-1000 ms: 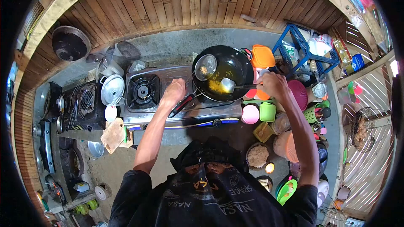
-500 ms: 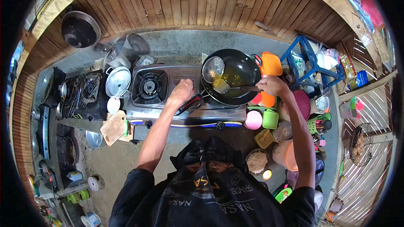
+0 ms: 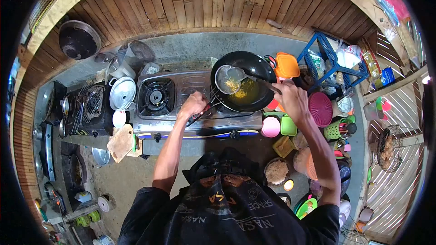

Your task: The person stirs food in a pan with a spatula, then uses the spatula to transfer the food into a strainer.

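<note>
A round mesh strainer [image 3: 223,81] with yellow bits of food in it sits over the left part of a black wok [image 3: 265,71]. My left hand [image 3: 194,104] is closed around the strainer's handle, right above the wok's dark handle [image 3: 199,117]. Yellowish oil [image 3: 255,96] with more yellow bits lies in the wok's bottom. Wrapped around a long-handled spatula [image 3: 262,82], my right hand [image 3: 293,98] hangs by the wok's right rim. The spatula's blade reaches the strainer's right side and overlaps it in this view.
The wok stands on the right side of a two-burner stove [image 3: 190,79]; the left burner [image 3: 156,96] is bare. A lidded aluminium pot [image 3: 122,93] and a cutting board [image 3: 120,143] are to the left. Orange containers [image 3: 287,65] and a blue rack [image 3: 334,59] crowd the right.
The spatula has shifted from low in the wok, where it held yellow food, up to the strainer. More yellow food shows in the strainer. My right hand is turned more upright.
</note>
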Demonstrator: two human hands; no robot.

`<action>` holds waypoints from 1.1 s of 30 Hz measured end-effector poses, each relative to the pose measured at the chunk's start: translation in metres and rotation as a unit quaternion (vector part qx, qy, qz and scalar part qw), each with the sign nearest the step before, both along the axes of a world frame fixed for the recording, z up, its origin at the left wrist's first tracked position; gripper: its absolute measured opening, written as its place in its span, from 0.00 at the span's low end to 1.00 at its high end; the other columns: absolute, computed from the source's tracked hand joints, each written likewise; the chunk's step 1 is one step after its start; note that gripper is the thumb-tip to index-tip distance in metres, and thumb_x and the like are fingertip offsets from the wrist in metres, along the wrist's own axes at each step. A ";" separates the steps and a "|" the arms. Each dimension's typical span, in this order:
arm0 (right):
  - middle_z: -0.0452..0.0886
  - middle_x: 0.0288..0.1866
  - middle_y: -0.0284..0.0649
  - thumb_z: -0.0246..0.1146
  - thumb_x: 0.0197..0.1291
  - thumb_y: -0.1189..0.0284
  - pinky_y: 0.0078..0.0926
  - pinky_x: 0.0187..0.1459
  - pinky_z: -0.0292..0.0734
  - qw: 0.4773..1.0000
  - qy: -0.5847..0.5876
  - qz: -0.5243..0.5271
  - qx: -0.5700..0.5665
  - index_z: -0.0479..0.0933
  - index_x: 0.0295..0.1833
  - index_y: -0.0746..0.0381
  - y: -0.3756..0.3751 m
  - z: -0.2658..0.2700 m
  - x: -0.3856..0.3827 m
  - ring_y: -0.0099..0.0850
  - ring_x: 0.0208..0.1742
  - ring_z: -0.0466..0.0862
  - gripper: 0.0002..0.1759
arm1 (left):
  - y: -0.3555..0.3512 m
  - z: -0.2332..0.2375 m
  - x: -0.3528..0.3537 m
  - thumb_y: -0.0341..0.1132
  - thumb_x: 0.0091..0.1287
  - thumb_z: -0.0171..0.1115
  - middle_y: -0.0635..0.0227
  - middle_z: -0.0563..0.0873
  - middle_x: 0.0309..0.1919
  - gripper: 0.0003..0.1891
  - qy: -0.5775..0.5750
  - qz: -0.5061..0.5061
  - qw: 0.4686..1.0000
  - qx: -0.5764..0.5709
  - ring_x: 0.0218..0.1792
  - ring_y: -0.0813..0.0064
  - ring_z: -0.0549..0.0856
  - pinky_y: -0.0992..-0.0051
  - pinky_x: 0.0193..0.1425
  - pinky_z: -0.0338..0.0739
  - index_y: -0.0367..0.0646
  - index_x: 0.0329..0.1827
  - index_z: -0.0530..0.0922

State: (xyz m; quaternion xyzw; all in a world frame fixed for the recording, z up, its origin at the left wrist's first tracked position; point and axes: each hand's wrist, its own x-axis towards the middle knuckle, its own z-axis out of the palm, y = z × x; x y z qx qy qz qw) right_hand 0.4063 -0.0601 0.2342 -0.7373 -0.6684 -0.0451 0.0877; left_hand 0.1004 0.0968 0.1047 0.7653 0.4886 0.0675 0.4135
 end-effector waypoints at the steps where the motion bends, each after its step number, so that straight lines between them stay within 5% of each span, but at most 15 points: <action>1: 0.87 0.39 0.45 0.68 0.58 0.66 0.46 0.41 0.82 1.000 -0.010 0.000 0.007 0.85 0.56 0.54 -0.004 0.001 -0.005 0.47 0.44 0.88 0.19 | -0.001 0.001 0.000 0.37 0.67 0.57 0.52 0.85 0.19 0.15 -0.012 -0.004 1.000 -0.008 0.25 0.60 0.88 0.61 0.34 0.80 0.32 0.30 0.83; 5: 0.85 0.49 0.47 0.66 0.61 0.66 0.47 0.41 0.82 0.999 0.018 -0.035 -0.031 0.81 0.61 0.55 -0.012 0.004 -0.019 0.47 0.42 0.88 0.22 | 0.001 0.001 0.000 0.36 0.68 0.57 0.60 0.83 0.17 0.15 -0.036 0.004 0.996 -0.078 0.19 0.70 0.84 0.67 0.26 0.76 0.33 0.29 0.83; 8: 0.86 0.47 0.48 0.65 0.63 0.65 0.47 0.42 0.82 0.997 0.046 -0.053 -0.016 0.82 0.60 0.55 -0.014 -0.001 -0.011 0.48 0.42 0.88 0.20 | 0.000 0.002 0.000 0.36 0.70 0.56 0.64 0.82 0.16 0.15 -0.099 0.019 0.989 -0.105 0.16 0.76 0.80 0.71 0.21 0.71 0.34 0.28 0.82; 15: 0.87 0.40 0.51 0.66 0.65 0.67 0.48 0.42 0.81 0.982 0.155 -0.069 0.080 0.83 0.54 0.57 -0.041 -0.025 0.025 0.51 0.41 0.87 0.14 | -0.001 0.017 -0.009 0.35 0.72 0.55 0.66 0.80 0.16 0.16 -0.126 0.050 0.983 -0.123 0.15 0.77 0.78 0.72 0.18 0.69 0.35 0.27 0.79; 23: 0.86 0.36 0.55 0.64 0.67 0.67 0.44 0.41 0.80 0.961 0.255 -0.108 0.017 0.84 0.52 0.63 -0.069 -0.082 0.039 0.52 0.40 0.87 0.14 | 0.001 0.020 -0.002 0.35 0.75 0.54 0.66 0.81 0.20 0.12 -0.169 0.067 0.975 -0.129 0.16 0.78 0.79 0.74 0.17 0.69 0.35 0.36 0.78; 33: 0.86 0.38 0.59 0.64 0.67 0.67 0.42 0.45 0.80 0.942 0.311 -0.119 -0.031 0.84 0.50 0.66 -0.074 -0.047 0.025 0.53 0.42 0.88 0.15 | -0.014 0.012 0.013 0.35 0.76 0.53 0.64 0.82 0.19 0.14 -0.136 0.068 0.984 -0.091 0.18 0.76 0.82 0.71 0.22 0.74 0.34 0.33 0.78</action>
